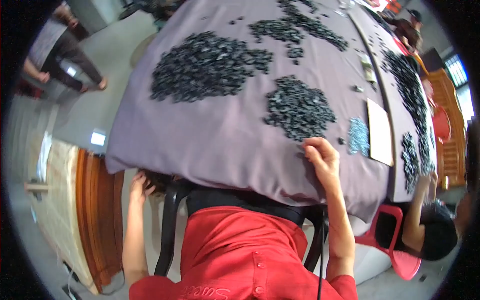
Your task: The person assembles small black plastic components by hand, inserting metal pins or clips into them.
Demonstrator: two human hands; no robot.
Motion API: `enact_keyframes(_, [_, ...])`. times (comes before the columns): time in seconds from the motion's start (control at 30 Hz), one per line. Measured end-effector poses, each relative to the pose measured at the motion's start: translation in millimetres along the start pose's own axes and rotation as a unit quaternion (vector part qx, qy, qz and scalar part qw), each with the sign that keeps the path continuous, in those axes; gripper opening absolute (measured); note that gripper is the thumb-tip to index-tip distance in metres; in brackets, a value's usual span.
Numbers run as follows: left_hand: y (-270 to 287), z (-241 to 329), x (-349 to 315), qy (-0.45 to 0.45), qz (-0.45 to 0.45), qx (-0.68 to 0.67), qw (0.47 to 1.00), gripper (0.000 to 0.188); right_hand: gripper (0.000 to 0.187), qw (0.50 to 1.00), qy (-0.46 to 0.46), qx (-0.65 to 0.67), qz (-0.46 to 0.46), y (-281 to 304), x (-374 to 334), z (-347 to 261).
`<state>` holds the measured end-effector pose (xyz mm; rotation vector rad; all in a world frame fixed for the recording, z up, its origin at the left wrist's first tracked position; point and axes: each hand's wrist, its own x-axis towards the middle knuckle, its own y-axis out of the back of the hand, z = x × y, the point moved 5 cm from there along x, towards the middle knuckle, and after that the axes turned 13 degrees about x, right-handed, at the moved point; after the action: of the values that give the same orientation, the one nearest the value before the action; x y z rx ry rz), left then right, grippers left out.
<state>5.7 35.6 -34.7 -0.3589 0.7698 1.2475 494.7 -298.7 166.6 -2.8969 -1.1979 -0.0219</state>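
My right hand (322, 156) is over the grey-purple tablecloth (210, 145), at the near edge of a pile of small black pieces (300, 107). Its thumb and fingers are curled together; anything between them is too small to make out. My left hand (142, 185) hangs low beside the table's near left corner, past the cloth edge. Its fingers are apart and bent by a dark brown object (159, 182), partly hidden under the cloth. A larger heap of black pieces (202, 67) lies farther left. Right of my right hand are a small dark item (341, 141) and a patch of small light-blue pieces (358, 136).
A white board (380, 131) lies beside the blue pieces, and a green-and-white tube (368, 70) farther off. Across a seam, more black pieces (407, 85) cover an adjoining table. A person (430, 225) works at right by a red chair (400, 255); another (65, 55) stands far left.
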Motion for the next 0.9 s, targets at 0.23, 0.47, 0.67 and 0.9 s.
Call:
enact_keyframes(0.23, [-100,99,-128,-0.180,-0.092,0.433,0.878,0.017,0.008,0.967,0.144,-0.207,0.038,42,-21,-38])
enact_keyframes(0.47, [-172,157,-218,-0.212,-0.271,0.459,0.819,0.020,0.007,0.935,0.120,-0.272,0.191,111,-25,-37])
enact_keyframes(0.67, [-286,160,-259,-0.289,-0.388,0.446,0.753,0.017,0.014,0.855,0.187,-0.438,0.207,103,-13,-37])
enact_keyframes(0.9, [-411,124,-294,-0.254,-0.530,0.301,0.751,0.024,0.013,0.870,0.181,-0.419,0.186,91,-13,-32])
